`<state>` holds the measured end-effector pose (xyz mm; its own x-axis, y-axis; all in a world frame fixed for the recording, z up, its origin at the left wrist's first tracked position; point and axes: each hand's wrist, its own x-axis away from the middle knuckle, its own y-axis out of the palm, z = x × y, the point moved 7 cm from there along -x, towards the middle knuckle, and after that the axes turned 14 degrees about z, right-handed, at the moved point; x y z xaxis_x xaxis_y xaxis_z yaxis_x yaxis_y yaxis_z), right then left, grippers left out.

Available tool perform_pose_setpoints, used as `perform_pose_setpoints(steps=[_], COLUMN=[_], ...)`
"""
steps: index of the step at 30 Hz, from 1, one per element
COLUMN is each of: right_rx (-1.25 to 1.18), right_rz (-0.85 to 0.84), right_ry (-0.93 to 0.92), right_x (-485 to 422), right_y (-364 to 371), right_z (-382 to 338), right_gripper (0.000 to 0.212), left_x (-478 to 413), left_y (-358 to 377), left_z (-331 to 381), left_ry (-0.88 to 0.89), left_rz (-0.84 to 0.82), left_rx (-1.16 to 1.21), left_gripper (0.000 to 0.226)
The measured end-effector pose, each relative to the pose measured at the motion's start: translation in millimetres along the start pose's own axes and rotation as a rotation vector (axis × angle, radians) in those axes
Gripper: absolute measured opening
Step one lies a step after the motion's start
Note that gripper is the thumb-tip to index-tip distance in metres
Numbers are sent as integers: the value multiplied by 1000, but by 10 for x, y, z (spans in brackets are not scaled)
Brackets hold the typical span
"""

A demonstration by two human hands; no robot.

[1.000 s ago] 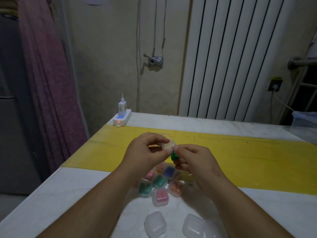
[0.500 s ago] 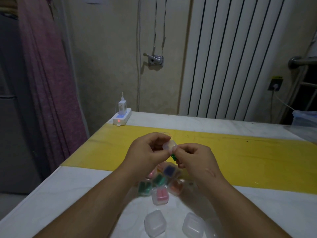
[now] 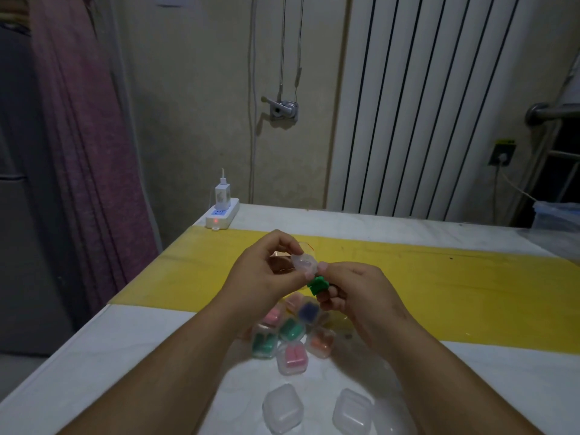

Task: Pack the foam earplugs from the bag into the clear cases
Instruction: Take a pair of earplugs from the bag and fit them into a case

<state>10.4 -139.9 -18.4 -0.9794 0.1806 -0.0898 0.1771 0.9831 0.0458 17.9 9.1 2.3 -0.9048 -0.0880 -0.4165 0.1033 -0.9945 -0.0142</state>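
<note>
While our left hand point(image 3: 266, 273) pinched the clear case point(image 3: 303, 262), our right hand point(image 3: 356, 293) pinched likely soft, light green earplugs point(image 3: 317, 285) just below it.

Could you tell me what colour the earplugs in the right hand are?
Green; the foam earplugs show best in the head view.

White counter point(image 3: 94, 356), crossed left to right by a yellow mat point(image 3: 439, 277). At the far left corner, a white power strip point(image 3: 222, 215), red light on, a charger point(image 3: 222, 193) plugged upright into it. Left, a purple curtain point(image 3: 88, 152). Far right, a white slatted radiator point(image 3: 439, 105); between them, a metal wall fitting point(image 3: 282, 108) with hanging cords.
</note>
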Motion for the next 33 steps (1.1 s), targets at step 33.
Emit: perform_pose_setpoints(steps=[33], right_rx=[64], right_rz=[95], right_ry=[2], right_x=[-65], right_y=[-76], right_z=[36], right_gripper=[8], left_x=[-1], left_y=[-18], left_z=[10], left_ry=[-186], left_rz=[17], left_rx=[88], left_gripper=[37])
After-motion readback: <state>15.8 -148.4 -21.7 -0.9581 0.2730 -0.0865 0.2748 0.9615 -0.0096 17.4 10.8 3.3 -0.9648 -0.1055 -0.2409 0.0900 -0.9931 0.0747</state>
